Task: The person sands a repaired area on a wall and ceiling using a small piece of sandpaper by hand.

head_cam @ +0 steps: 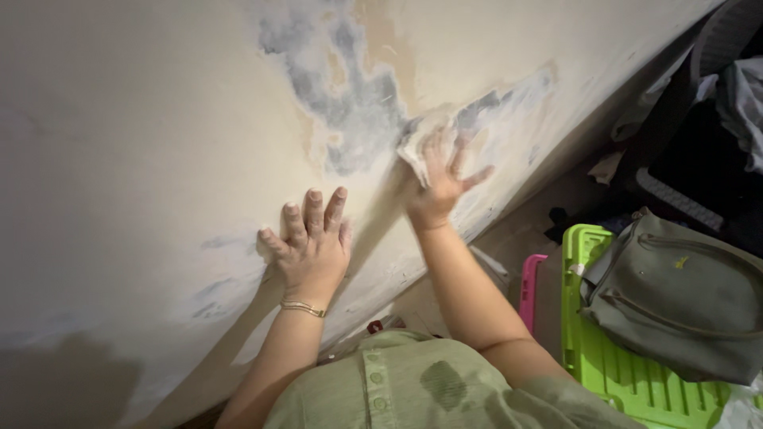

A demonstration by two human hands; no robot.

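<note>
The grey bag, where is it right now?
In the head view the grey bag lies at lower right on a green crate, right of the right hand on the wall.

Left hand (308,242) flat on wall (143,159), right hand (439,184) above-right pressing paper (415,148), bag (675,294) on crate (612,365) right.

Light: dim, warm | Shadows: soft — beneath arms, lower-left corner | Blur: slight — fingers, edges
</note>
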